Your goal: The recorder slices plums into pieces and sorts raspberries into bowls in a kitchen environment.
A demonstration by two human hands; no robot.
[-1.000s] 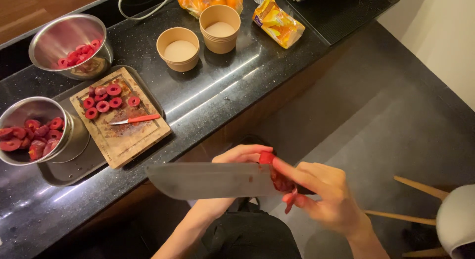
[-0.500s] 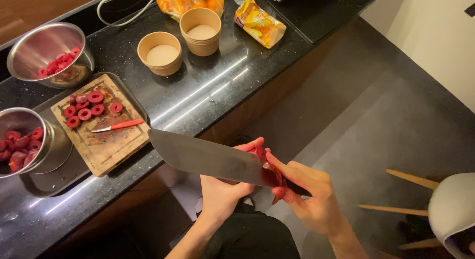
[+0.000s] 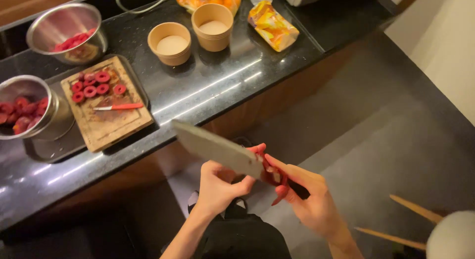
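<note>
Carefully: your right hand (image 3: 309,202) grips the cleaver (image 3: 217,149) and a piece of red fruit (image 3: 272,176), held off the counter (image 3: 208,93), near you. Your left hand (image 3: 220,185) pinches the blade's underside; keep fingertips behind the edge.

Black stone bench (image 3: 208,86), loaded along its back edge.
Carries a dark tray (image 3: 49,149), two steel bowls (image 3: 67,24), two paper cups (image 3: 170,41), a yellow packet (image 3: 272,25).
</note>
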